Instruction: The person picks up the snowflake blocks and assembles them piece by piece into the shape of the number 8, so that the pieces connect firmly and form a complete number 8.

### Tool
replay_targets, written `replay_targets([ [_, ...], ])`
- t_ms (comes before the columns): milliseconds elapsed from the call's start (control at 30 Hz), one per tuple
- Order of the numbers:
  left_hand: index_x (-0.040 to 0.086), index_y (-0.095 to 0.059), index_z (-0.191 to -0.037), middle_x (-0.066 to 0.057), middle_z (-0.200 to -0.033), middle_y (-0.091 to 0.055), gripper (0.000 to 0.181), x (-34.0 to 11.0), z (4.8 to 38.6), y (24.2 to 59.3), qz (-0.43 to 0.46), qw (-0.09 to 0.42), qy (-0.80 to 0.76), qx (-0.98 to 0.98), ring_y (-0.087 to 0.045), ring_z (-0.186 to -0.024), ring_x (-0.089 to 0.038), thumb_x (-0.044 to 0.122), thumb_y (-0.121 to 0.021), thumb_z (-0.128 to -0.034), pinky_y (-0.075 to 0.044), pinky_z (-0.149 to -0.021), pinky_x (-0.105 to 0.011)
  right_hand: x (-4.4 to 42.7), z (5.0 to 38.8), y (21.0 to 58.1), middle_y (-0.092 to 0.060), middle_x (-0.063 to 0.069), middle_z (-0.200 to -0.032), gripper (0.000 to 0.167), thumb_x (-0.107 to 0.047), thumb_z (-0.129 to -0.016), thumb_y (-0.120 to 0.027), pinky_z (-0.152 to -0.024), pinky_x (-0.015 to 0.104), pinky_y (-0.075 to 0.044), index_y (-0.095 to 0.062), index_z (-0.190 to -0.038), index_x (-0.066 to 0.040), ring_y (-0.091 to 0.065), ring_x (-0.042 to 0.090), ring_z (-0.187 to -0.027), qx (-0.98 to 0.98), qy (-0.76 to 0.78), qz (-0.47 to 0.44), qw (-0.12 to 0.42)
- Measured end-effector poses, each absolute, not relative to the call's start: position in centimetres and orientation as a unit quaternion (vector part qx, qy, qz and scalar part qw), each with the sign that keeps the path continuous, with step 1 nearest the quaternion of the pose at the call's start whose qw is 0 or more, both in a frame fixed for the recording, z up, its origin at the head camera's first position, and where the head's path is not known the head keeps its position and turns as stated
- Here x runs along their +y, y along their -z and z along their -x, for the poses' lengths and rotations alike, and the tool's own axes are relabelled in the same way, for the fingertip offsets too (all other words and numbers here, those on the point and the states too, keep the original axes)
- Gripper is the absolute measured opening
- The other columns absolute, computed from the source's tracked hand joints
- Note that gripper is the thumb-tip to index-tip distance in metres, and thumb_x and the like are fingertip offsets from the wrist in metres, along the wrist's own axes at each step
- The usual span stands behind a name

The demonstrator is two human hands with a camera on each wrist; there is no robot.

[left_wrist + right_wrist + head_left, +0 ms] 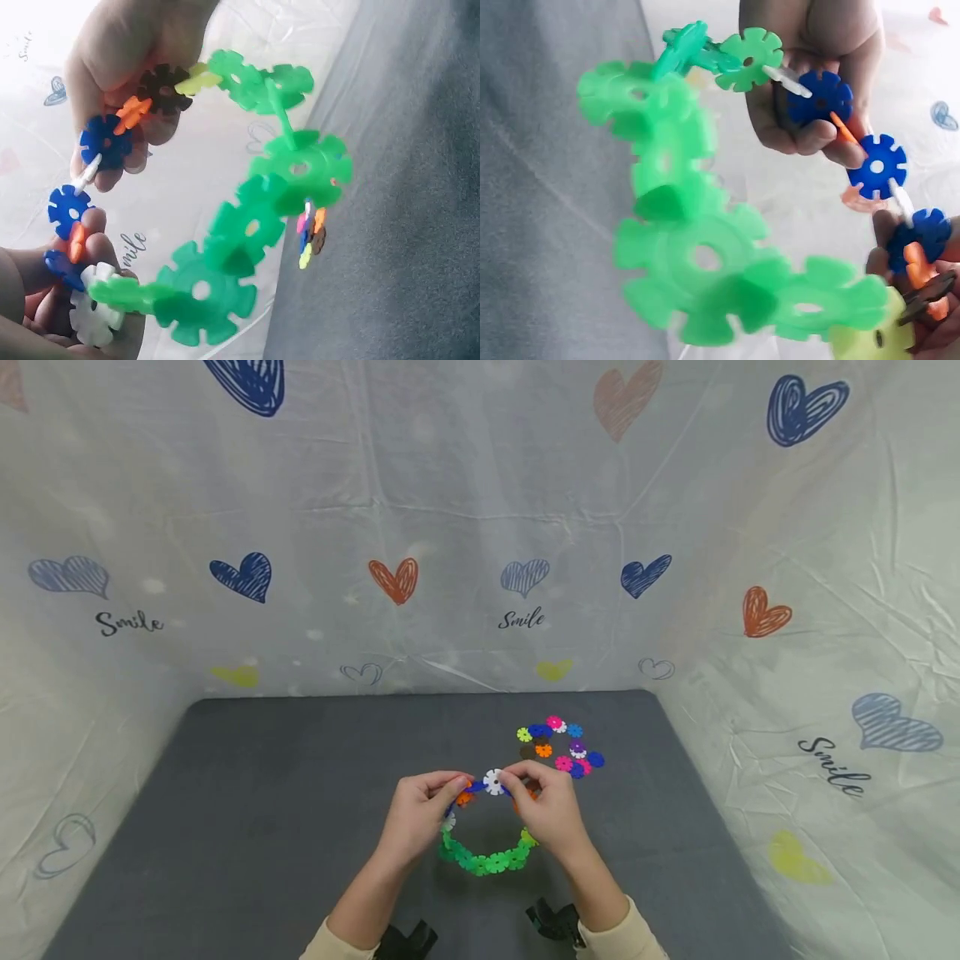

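A ring of interlocking snowflake discs hangs between both hands, its lower part green. My left hand pinches the ring's upper left, by orange and blue discs. On the upper right my right hand pinches it beside a blue disc. Between the fingertips sits a white disc, joined to blue discs on both sides in the right wrist view. A brown disc and a yellow disc follow on the right hand's side. Fingers hide parts of several discs.
Loose discs of mixed colours, among them a pink disc and an orange disc, lie on the dark grey table beyond the right hand. A white curtain printed with hearts surrounds the table's back and sides.
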State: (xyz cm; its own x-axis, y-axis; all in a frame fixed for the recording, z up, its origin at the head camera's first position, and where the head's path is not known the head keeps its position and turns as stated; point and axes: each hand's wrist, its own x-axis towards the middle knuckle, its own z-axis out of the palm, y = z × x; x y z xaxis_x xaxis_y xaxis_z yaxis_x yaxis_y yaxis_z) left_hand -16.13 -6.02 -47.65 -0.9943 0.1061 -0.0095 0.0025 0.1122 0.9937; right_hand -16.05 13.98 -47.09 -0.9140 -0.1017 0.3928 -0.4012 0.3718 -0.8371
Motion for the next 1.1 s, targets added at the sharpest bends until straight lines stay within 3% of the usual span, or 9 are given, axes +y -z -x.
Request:
replay_targets([
  [267, 0.008, -0.08, -0.104, -0.008, -0.095, -0.078, 0.019, -6.1, 15.9, 47.7, -0.048, 0.015, -0.653, 0.756, -0.072, -0.083, -0.019, 0.023, -0.07, -0.0956, -0.059, -0.074, -0.026, 13.8, 16.4, 47.4, -0.07, 0.003, -0.073, 0.006, -0.009, -0.093, -0.073, -0.051, 0.025, -0.051, -0.076, -0.089, -0.005, -0.056, 0.007, -0.057, -0.818, -0.518, -0.188, 0.168],
  [400, 0.008, -0.071, -0.122, -0.014, -0.107, -0.074, 0.032, -6.7, 17.0, 48.0, -0.065, 0.086, -0.691, 0.715, -0.071, -0.091, -0.025, 0.031, -0.06, -0.1029, -0.059, -0.086, -0.038, 14.2, 17.1, 47.9, -0.069, 0.005, -0.073, 0.012, -0.013, -0.095, -0.071, -0.052, 0.025, -0.051, -0.076, -0.091, -0.003, -0.055, 0.008, -0.055, -0.803, -0.565, -0.151, 0.115],
  [533, 0.008, -0.055, -0.141, -0.017, -0.118, -0.067, 0.049, -7.9, 18.0, 48.7, -0.049, 0.174, -0.705, 0.686, -0.069, -0.101, -0.031, 0.043, -0.045, -0.1076, -0.052, -0.098, -0.051, 14.8, 18.1, 49.0, -0.058, 0.003, -0.066, 0.019, -0.017, -0.097, -0.069, -0.047, 0.022, -0.04, -0.076, -0.096, 0.001, -0.043, 0.008, -0.05, -0.774, -0.63, -0.043, 0.039],
  [633, 0.005, -0.051, -0.144, -0.015, -0.118, -0.069, 0.052, -8.6, 18.2, 49.3, -0.055, 0.21, -0.68, 0.7, -0.069, -0.105, -0.036, 0.04, -0.051, -0.106, -0.05, -0.099, -0.053, 15.4, 18.7, 49.9, -0.059, 0.002, -0.066, 0.022, -0.017, -0.098, -0.068, -0.048, 0.023, -0.034, -0.075, -0.101, 0.004, -0.039, 0.009, -0.051, -0.753, -0.658, 0.017, 0.001],
  [733, 0.003, -0.051, -0.144, -0.013, -0.115, -0.072, 0.051, -8.9, 18.3, 49.8, -0.07, 0.225, -0.667, 0.707, -0.069, -0.107, -0.038, 0.029, -0.062, -0.1019, -0.055, -0.093, -0.045, 15.8, 19.2, 50.6, -0.066, 0.003, -0.072, 0.025, -0.019, -0.1, -0.066, -0.051, 0.023, -0.036, -0.074, -0.106, 0.005, -0.043, 0.01, -0.056, -0.742, -0.669, 0.035, -0.026],
  [833, 0.0, -0.055, -0.14, -0.013, -0.11, -0.074, 0.046, -9.0, 18.4, 50.1, -0.069, 0.206, -0.671, 0.709, -0.07, -0.103, -0.036, 0.02, -0.067, -0.0991, -0.056, -0.083, -0.034, 16.1, 19.4, 51.0, -0.069, 0.005, -0.083, 0.03, -0.024, -0.101, -0.064, -0.063, 0.025, -0.044, -0.073, -0.11, 0.003, -0.05, 0.013, -0.068, -0.744, -0.666, 0.033, -0.041],
  [933, 0.0, -0.061, -0.133, -0.014, -0.106, -0.075, 0.037, -8.9, 18.6, 50.5, -0.043, 0.172, -0.678, 0.713, -0.071, -0.099, -0.034, 0.014, -0.066, -0.0989, -0.055, -0.082, -0.03, 16.1, 19.6, 51.4, -0.07, 0.008, -0.108, 0.04, -0.036, -0.103, -0.058, -0.086, 0.036, -0.054, -0.071, -0.12, -0.002, -0.061, 0.019, -0.096, -0.752, -0.654, 0.029, -0.069],
  [1000, 0.001, -0.063, -0.131, -0.016, -0.106, -0.075, 0.034, -8.9, 18.8, 50.9, -0.017, 0.154, -0.683, 0.713, -0.071, -0.099, -0.034, 0.012, -0.065, -0.0988, -0.056, -0.083, -0.031, 16.2, 19.8, 51.9, -0.067, 0.011, -0.126, 0.048, -0.043, -0.105, -0.052, -0.098, 0.046, -0.052, -0.067, -0.128, -0.004, -0.06, 0.026, -0.116, -0.752, -0.652, 0.023, -0.096],
  [1100, 0.0, -0.064, -0.129, -0.02, -0.109, -0.073, 0.032, -8.9, 19.1, 51.8, 0.017, 0.136, -0.683, 0.717, -0.071, -0.098, -0.035, 0.01, -0.065, -0.0984, -0.059, -0.082, -0.034, 16.2, 19.9, 52.9, -0.06, 0.018, -0.138, 0.055, -0.047, -0.107, -0.045, -0.101, 0.052, -0.051, -0.058, -0.139, -0.005, -0.056, 0.036, -0.129, -0.743, -0.656, 0.014, -0.134],
])
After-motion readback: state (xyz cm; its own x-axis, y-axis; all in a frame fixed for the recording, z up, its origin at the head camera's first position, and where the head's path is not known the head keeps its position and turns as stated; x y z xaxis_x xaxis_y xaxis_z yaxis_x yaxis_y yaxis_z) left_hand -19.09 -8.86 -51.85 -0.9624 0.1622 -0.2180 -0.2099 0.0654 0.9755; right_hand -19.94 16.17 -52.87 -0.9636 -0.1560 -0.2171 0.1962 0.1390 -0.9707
